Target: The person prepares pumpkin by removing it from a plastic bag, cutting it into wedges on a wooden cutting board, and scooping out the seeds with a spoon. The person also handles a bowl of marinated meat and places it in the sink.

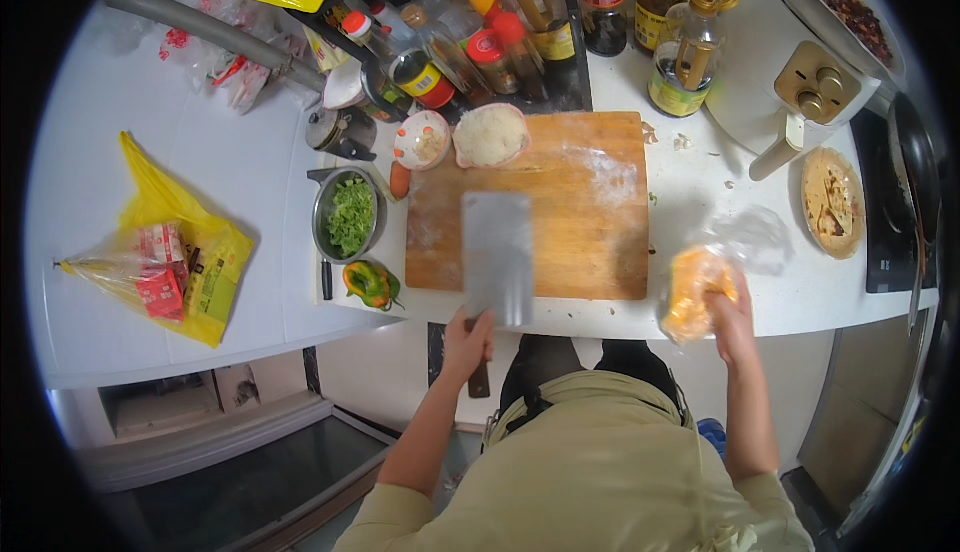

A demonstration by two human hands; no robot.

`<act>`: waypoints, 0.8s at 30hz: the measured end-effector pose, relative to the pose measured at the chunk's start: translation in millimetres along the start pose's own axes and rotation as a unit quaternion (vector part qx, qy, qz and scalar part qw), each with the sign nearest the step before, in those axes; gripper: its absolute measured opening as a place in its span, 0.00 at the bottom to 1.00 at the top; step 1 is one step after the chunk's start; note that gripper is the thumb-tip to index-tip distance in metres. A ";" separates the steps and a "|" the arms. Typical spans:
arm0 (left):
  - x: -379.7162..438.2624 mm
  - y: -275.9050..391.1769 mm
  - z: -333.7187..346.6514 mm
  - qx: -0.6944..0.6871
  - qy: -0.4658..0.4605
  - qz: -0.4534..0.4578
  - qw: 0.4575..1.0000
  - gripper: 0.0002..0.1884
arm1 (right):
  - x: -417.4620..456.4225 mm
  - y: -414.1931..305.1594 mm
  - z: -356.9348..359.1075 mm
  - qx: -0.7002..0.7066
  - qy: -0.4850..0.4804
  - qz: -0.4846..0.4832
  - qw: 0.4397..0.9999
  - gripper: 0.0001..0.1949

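My left hand (pixel 468 342) grips a Chinese cleaver (pixel 498 255) near the joint of blade and wooden handle, its blade over the front left of a wooden cutting board (pixel 574 214). To the right of the board, my right hand (pixel 729 315) holds a clear plastic bag (pixel 694 289) with orange and pale food inside. White powder marks the board. At its back left stand a bowl of white shreds or grains (pixel 490 135) and a small bowl with minced bits (pixel 422 140). A metal bowl of chopped greens (pixel 349 216) and a green-orange pepper (pixel 370 285) sit left of the board.
Sauce bottles (pixel 424 75) crowd a black rack behind the board. A white air fryer (pixel 787 94), a plate with browned food remains (pixel 832 203) and a black cooktop (pixel 892 252) are at right. A yellow plastic bag with packets (pixel 225 252) lies far left.
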State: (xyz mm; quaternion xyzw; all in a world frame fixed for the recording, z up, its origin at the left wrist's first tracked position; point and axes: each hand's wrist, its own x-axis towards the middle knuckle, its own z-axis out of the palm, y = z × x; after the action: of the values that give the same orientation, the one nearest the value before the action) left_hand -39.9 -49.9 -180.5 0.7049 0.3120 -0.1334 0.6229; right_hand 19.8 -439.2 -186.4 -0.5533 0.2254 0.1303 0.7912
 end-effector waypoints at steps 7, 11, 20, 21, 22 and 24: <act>52.2 -29.9 -93.0 -0.066 0.047 -0.032 0.996 0.14 | 33.8 40.3 131.3 -0.061 -0.055 -0.037 0.996 0.31; 88.8 -30.0 -114.8 0.075 0.007 0.075 0.994 0.18 | 45.2 64.3 149.1 -0.115 -0.058 -0.068 0.989 0.30; 80.6 18.6 -126.6 0.543 0.001 0.068 0.837 0.35 | 33.2 35.4 175.8 -0.209 -0.060 -0.036 0.975 0.25; 78.2 30.8 -123.5 0.560 -0.010 0.088 0.824 0.33 | 35.7 31.6 175.2 -0.220 -0.048 -0.042 0.973 0.25; 73.6 44.1 -122.7 0.578 -0.019 0.106 0.809 0.32 | 44.5 33.7 168.8 -0.231 -0.062 -0.083 0.967 0.24; 73.5 59.8 -115.2 0.548 -0.027 0.176 0.817 0.30 | 69.1 43.6 153.2 -0.254 -0.093 -0.164 0.949 0.24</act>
State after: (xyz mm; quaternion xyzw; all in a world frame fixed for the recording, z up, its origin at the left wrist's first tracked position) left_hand 29.7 79.1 -153.7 0.9688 0.0406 -0.1893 0.1545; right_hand 92.3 -283.6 -212.7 -0.7507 0.0161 0.1025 0.6525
